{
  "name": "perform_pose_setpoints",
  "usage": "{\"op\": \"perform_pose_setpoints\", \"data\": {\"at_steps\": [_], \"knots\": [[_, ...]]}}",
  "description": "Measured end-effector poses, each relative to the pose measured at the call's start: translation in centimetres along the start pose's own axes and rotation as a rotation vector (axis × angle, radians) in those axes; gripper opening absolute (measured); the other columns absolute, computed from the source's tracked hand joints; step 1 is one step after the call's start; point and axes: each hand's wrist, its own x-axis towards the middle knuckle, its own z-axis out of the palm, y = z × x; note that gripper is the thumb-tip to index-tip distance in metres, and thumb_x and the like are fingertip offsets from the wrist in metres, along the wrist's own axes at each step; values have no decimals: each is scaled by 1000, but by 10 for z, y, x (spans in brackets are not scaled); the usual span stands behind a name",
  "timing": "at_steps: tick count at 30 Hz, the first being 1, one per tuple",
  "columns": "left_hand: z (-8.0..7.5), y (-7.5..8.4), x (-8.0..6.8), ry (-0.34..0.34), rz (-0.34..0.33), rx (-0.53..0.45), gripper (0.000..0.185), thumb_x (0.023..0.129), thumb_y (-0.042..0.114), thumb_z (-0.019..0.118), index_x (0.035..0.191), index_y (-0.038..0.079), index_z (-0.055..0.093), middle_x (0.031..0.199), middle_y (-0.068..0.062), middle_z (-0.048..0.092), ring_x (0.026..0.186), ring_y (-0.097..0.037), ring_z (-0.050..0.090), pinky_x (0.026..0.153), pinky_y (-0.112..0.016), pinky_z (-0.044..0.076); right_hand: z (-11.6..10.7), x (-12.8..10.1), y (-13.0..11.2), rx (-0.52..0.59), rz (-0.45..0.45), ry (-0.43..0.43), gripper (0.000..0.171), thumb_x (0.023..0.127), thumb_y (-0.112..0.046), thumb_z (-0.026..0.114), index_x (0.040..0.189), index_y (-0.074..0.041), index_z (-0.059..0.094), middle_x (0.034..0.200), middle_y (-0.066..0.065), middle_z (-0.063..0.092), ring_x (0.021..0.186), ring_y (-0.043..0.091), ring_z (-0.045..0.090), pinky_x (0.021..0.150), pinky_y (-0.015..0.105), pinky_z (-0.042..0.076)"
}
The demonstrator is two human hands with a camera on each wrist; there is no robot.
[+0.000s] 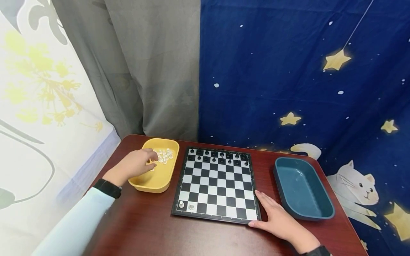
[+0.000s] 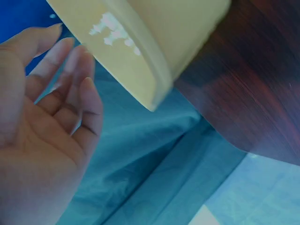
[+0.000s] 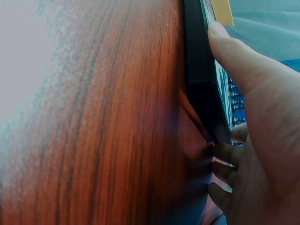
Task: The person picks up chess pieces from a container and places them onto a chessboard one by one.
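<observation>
In the head view, my left hand (image 1: 137,163) hovers over the left side of a yellow tray (image 1: 155,182), fingers loosely bent and nothing between them. White chess pieces (image 1: 164,155) lie in a cluster inside that tray. My right hand (image 1: 278,217) rests at the near right corner of a chessboard (image 1: 217,181). Its thumb touches the front edge and its extended fingers lie along the right side, as the right wrist view also shows. On the board's near left corner squares stand a white pawn (image 1: 181,204) and another white piece (image 1: 191,207). Black chess pieces (image 1: 222,154) fill the two far rows.
A dark teal tray (image 1: 302,188) sits to the right of the board on the reddish-brown table (image 1: 144,227). Behind the table hang a grey curtain (image 1: 160,71) and a blue star-patterned one (image 1: 272,71).
</observation>
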Motion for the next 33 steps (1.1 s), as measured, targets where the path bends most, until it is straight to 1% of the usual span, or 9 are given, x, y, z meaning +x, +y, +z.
{"op": "perform_pose_setpoints", "data": {"at_steps": [3, 7, 9, 13, 17, 23, 27, 33], "knots": [[1, -11, 4, -51, -23, 20, 24, 94, 17, 89, 116, 11, 81, 109, -4, 74, 97, -25, 69, 97, -50, 60, -1, 0, -1, 2, 3, -8, 123, 83, -79, 82, 169, -3, 39, 168, 24, 46, 154, 47, 44, 116, 69, 42], [2, -18, 8, -108, -29, 43, 25, 93, 13, 88, 117, 11, 82, 109, -4, 74, 94, -23, 67, 96, -49, 60, -2, 0, -1, 4, 6, -13, 123, 83, -79, 82, 169, -3, 39, 168, 25, 46, 154, 47, 44, 116, 69, 42], [3, -19, 9, -124, -36, 51, 24, 92, 10, 87, 116, 10, 82, 109, -4, 74, 95, -23, 67, 97, -48, 60, -2, 0, -2, 6, 7, -17, 123, 83, -79, 82, 170, -3, 38, 168, 25, 46, 154, 47, 44, 116, 69, 42], [2, -20, 9, -143, -34, 55, 21, 91, 7, 86, 111, 10, 82, 105, -5, 75, 92, -24, 66, 94, -47, 60, -2, 1, -3, 10, 13, -26, 124, 83, -79, 81, 170, -3, 38, 169, 25, 45, 155, 48, 43, 117, 70, 41], [4, -21, 10, -145, -17, 56, 17, 91, 5, 86, 106, 13, 81, 100, -2, 73, 89, -22, 64, 89, -45, 59, -3, 1, -3, 9, 20, -32, 124, 83, -79, 81, 170, -3, 38, 169, 25, 44, 155, 48, 43, 117, 71, 41], [11, -26, 13, -119, 22, 69, 13, 92, 6, 85, 96, 17, 79, 90, 2, 68, 83, -21, 60, 82, -42, 55, -3, 0, -4, 15, 27, -42, 124, 83, -80, 81, 170, -3, 38, 169, 25, 44, 155, 48, 43, 117, 70, 41], [14, -28, 13, -110, 23, 71, 13, 93, 9, 88, 92, 18, 78, 88, 3, 66, 81, -20, 60, 80, -40, 54, -3, 0, -3, 17, 22, -33, 123, 83, -79, 81, 170, -3, 38, 169, 24, 44, 156, 48, 42, 118, 71, 40], [15, -27, 12, -114, -6, 63, 14, 93, 15, 90, 92, 19, 76, 85, 3, 65, 80, -20, 59, 79, -40, 52, -3, 0, -2, 12, 19, -27, 124, 83, -80, 81, 170, -3, 38, 169, 24, 44, 156, 48, 42, 118, 71, 40]]}}
